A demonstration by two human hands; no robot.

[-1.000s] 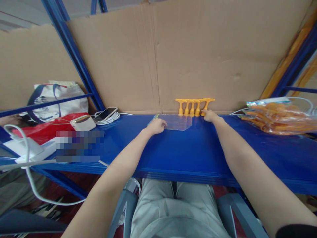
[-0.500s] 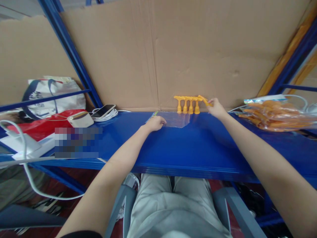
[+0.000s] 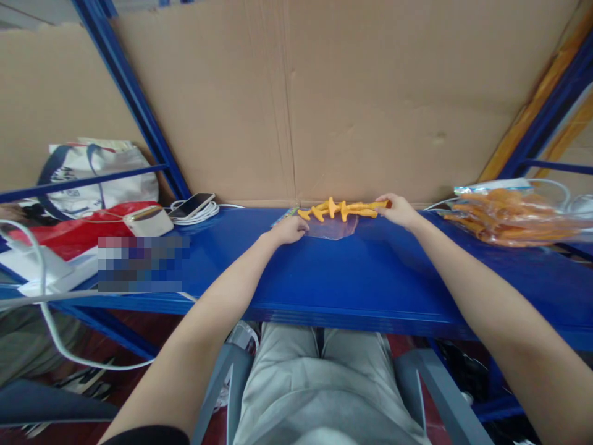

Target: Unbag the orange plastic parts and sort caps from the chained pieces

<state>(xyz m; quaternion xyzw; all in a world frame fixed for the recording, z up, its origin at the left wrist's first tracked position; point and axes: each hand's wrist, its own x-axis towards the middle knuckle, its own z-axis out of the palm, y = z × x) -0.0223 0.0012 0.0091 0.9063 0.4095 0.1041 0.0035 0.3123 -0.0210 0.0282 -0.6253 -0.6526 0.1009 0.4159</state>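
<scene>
Has the left hand [image 3: 288, 230] curled narrow at the left end of a clear flat plastic bag [image 3: 331, 232] on the blue bench [image 3: 324, 272]; cannot tell whether pinching or pressing. Slightly farther, has the right hand [image 3: 399, 211] closed on the right end of a yellow-orange T-headed plastic piece [image 3: 380, 204], among similar toppled ones. Runs roughly left to right lengthwise, T-heads towards the left hand, just before tan cardboard [image 3: 352, 142].

"How do the orange pieces [image 3: 344, 211] look?"
"Smooth plastic, I'd say. The flat bag [image 3: 330, 230] is clear, glossy plastic film."
"And the blue tabletop [image 3: 347, 278]?"
"Shiny, like painted metal. The wall [image 3: 370, 93] is matt cardboard, the tote [image 3: 127, 180] looks like cloth."
</scene>
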